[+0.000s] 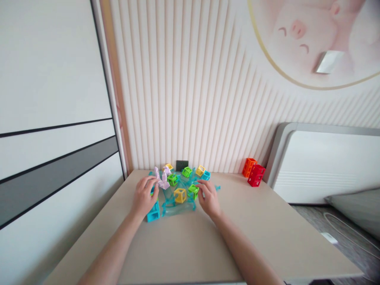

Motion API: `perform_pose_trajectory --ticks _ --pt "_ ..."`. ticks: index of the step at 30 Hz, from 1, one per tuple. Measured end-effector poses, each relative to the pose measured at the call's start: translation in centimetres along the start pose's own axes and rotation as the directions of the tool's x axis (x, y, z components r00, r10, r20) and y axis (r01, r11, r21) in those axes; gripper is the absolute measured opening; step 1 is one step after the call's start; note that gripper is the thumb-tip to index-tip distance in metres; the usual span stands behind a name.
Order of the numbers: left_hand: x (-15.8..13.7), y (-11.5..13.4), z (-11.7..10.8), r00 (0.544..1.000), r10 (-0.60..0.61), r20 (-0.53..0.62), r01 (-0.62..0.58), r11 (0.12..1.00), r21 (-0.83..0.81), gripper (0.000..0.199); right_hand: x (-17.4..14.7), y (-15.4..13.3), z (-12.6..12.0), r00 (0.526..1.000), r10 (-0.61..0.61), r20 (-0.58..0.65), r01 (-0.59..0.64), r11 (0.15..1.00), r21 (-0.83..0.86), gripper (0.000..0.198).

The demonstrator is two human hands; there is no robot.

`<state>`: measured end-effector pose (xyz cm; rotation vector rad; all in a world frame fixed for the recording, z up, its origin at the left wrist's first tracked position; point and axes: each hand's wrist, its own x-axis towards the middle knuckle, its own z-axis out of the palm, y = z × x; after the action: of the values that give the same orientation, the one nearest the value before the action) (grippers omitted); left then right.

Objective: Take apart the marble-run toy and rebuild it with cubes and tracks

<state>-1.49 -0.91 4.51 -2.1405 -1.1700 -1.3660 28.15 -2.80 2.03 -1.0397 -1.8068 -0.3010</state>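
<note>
My left hand (145, 196) curls around the upper part of a stack of blue and green hollow blocks (153, 213), thumb and fingers on either side of it. Right beside those fingertips are light pink pieces (163, 183). My right hand (208, 197) is bent over the right side of the pile, its thumb and fingers apart, close to a green cube frame (193, 191); whether it touches the cube is unclear. Between both hands sit a yellow cube frame (179, 195), another green cube frame (172, 180) and clear teal pieces (178, 208).
Behind the pile are a green cube (187, 171), a yellow cube (200, 170), a blue cube (206, 175) and a black socket plate (182, 165) at the ribbed wall. Orange (248, 167) and red blocks (256, 175) stand at the table's (178, 253) back right, near a headboard (326, 166).
</note>
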Motion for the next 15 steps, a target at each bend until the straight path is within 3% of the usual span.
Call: perform_pose_trajectory --ticks 4,8,15 --pt "-0.8 0.0 -0.2 0.991 0.006 0.136 0.002 0.998 -0.059 0.017 -0.2 -4.3 2.1 0.979 -0.079 0.186 0.085 0.996 -0.025 0.028" --pt "-1.2 1.8 -0.2 0.918 0.142 0.369 -0.106 0.988 -0.115 0.025 -1.4 -4.9 2.5 0.937 -0.079 0.341 0.107 0.992 -0.064 0.048" --pt "-2.1 3.9 1.1 0.810 0.210 0.548 -0.182 0.978 -0.104 0.034 -2.0 -4.3 2.9 0.940 -0.006 0.342 0.061 0.987 -0.150 0.053"
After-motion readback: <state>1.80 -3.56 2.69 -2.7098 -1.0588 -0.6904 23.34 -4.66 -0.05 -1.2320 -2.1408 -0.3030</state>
